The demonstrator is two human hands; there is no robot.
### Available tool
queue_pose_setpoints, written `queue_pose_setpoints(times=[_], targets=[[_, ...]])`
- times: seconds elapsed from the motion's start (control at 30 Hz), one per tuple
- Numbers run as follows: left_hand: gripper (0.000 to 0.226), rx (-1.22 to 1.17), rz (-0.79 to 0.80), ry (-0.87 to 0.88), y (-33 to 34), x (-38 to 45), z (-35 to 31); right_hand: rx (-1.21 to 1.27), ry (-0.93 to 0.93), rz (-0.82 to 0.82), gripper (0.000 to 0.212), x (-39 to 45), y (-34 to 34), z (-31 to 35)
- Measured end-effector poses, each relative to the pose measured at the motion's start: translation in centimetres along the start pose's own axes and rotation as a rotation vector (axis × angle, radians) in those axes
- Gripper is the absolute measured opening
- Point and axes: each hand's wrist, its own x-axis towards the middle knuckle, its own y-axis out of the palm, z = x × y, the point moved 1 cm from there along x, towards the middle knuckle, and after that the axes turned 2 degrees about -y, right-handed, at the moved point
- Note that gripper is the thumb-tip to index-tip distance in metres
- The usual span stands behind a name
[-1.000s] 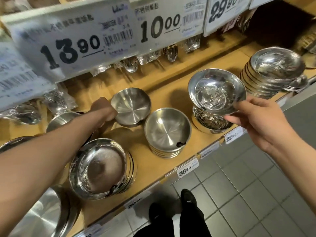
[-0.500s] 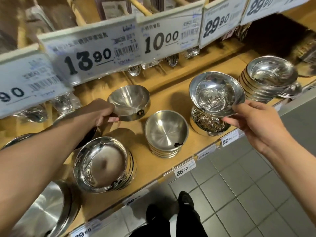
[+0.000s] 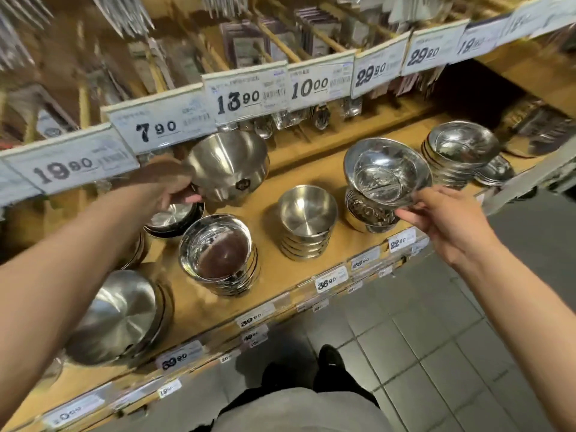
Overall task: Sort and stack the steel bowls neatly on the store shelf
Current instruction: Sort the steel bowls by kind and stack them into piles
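Now the left hand point(image 3: 170, 188), gripping the brushed steel bowl point(image 3: 229, 165) by its rim, has lifted it off the wooden shelf point(image 3: 311, 169) toward eleven o'clock, probably for stacking, while the right hand point(image 3: 448, 219) still pinches the mirror-polished bowl point(image 3: 386, 173) at two o'clock.

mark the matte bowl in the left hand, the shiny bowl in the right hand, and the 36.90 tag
matte bowl point(image 3: 229, 169): head view, outer side wall.
shiny bowl point(image 3: 386, 171): head view, inner bottom.
36.90 tag point(image 3: 330, 279): head view, printed face on the shelf's front edge.
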Motion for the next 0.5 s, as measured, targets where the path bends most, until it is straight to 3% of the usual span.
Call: queue_pose_setpoints(times=[0.1,0.2,0.27,0.5], targets=[[0.009,0.014,0.005,0.033,-0.4,-2.4,0.0,-0.007,-0.005,0.023,0.015,-1.3,0.1,-0.2],[0.024,0.022,0.051,0.018,0.3,-4.7,0.2,-0.030,-0.006,0.037,0.018,-2.4,0.2,0.0],[0.029,0.019,-0.001,0.051,0.8,-5.9,0.3,-0.031,0.004,0.045,0.019,-3.1,-0.1,0.2],[0.017,0.002,-0.059,0.173,3.6,-9.4,-0.8,-0.037,0.024,0.007,0.020,-4.0,-3.0,1.7]])
